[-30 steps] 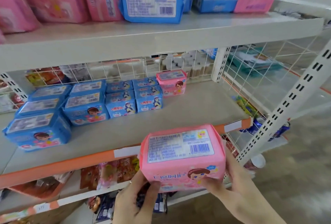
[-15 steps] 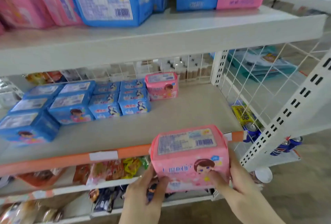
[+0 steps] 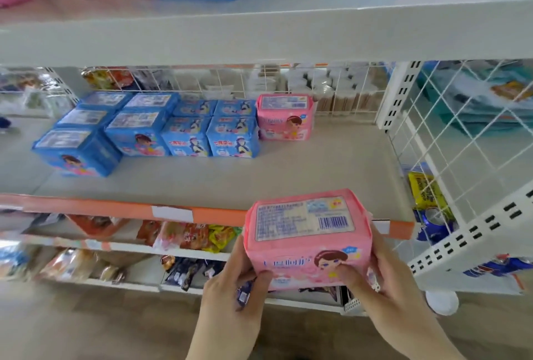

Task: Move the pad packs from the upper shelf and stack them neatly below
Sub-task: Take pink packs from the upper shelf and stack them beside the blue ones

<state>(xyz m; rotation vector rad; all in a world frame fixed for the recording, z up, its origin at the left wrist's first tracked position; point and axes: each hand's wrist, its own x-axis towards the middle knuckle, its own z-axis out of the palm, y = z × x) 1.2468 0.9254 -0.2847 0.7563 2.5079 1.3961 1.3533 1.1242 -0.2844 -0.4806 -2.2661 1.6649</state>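
Both your left hand (image 3: 230, 299) and right hand (image 3: 395, 293) grip the pink pad pack (image 3: 307, 237) between them; carry it level, forward onto the pink pack (image 3: 285, 117) beyond your fingertips.

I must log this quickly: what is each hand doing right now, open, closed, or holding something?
Left hand: grips the left side of the pink pad pack.
Right hand: grips the right side of the same pack.
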